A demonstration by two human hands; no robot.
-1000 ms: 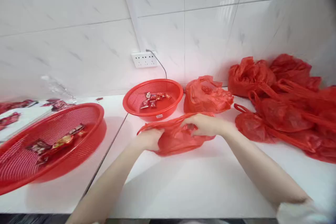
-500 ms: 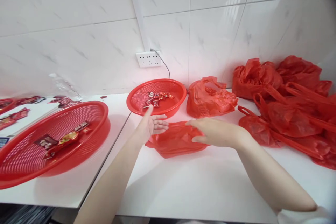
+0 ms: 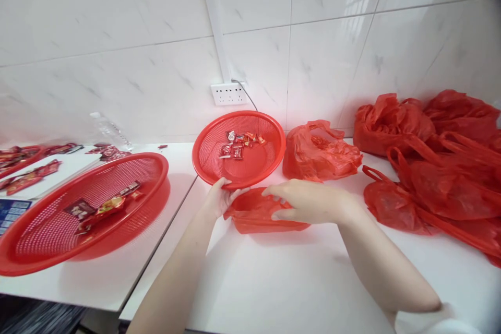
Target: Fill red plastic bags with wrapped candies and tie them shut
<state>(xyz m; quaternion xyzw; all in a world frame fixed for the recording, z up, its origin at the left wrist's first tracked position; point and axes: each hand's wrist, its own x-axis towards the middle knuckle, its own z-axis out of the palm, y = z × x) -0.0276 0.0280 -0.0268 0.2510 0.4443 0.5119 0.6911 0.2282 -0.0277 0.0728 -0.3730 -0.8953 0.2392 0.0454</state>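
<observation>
My left hand (image 3: 219,201) grips the near rim of a red plastic basket (image 3: 201,147), thumb over the rim and fingers beneath it. The basket tilts toward me. Several small wrapped snacks (image 3: 237,152) lie inside it. Just in front, a red plastic bag (image 3: 254,223) rests on the table with its mouth spread. Over that bag's right side is my right hand (image 3: 299,201), thumb and fingers apart, with nothing visible in its grasp. Whether its fingertips touch the plastic I cannot tell.
To the left stands a larger red basket (image 3: 151,169) with a few packets. Behind it are a clear bottle (image 3: 111,130) and more red packets (image 3: 35,175). A red bag (image 3: 319,154) and several filled red bags (image 3: 438,167) sit to the right. A socket strip (image 3: 229,94) is on the wall.
My left hand has moved onto the basket's near rim, and the basket has tipped toward me. The bag's mouth looks wider. My right hand has shifted slightly left over it.
</observation>
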